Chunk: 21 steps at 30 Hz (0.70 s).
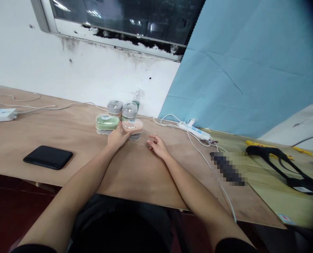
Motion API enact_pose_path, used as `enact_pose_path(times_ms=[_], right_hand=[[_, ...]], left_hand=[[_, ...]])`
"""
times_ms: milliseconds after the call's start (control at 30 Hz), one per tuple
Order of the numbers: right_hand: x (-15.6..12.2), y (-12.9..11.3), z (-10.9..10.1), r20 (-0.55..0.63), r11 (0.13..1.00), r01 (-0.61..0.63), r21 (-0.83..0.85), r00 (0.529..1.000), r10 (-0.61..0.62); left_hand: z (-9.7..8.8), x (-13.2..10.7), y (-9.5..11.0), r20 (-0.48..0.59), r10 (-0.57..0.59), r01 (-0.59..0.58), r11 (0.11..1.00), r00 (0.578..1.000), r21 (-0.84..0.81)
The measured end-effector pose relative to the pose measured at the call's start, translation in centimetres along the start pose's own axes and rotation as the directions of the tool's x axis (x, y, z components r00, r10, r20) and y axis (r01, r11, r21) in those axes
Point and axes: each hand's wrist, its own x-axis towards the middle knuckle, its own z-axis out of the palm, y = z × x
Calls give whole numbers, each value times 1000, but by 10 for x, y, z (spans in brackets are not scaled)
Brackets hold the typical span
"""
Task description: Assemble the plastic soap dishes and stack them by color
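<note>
My left hand (116, 138) is closed on the left side of a pink lidded plastic box (132, 124), its thumb along the box's front. The box has a clear top and a grey lower part. Close by on the left stands a similar green box (106, 122), also with a grey lower part. Two more boxes stand behind these: a grey-topped box (114, 106) at the left and another grey-topped box (129, 110) at the right. To the right of the pink box, my right hand (158, 146) hovers or rests with loosely bent fingers, holding nothing.
A clear bottle with green contents (136, 98) stands by the wall. A black flat case (48, 157) lies at the left. White power strips (195, 131) with trailing cords are on both sides. Black straps (285, 168) lie at the right, beside a pixelated dark object (229, 168).
</note>
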Motion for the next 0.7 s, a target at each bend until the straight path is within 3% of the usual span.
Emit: enact_pose_path(times_ms=[300,700], right_hand=[[0,2,0,4,999,39,-18,999,-39],[1,4,1,9,998,54,-41,999,-53]], left_hand=[[-3,-2,5,-11,6,-5,993,1000,119],[-5,-4,10,23,104,-106,983,994,147]])
